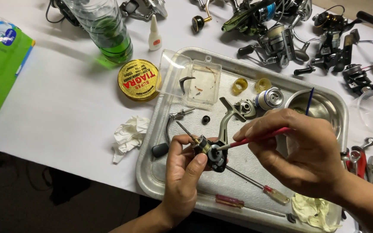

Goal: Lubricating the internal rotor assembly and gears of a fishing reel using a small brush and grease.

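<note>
Metal tray (160, 129): sitting on the white bench, holding most of the loose parts.
Reel body (214, 151): being held above the tray's middle, stripped down and open.
Left hand (184, 172): fingers (200, 159) clenching around the reel body from below.
Right hand (301, 149): fingers pinching a red-handled brush (255, 139), tip touching the reel body's open side.
Done, judging by the layout: spool (267, 98), handle (169, 129) and small parts lying in the tray beyond the reel body.
Left: brushing ongoing; nothing refitted yet.
Screwdrivers (255, 185): lying in the tray, nearer than the reel body.
</note>
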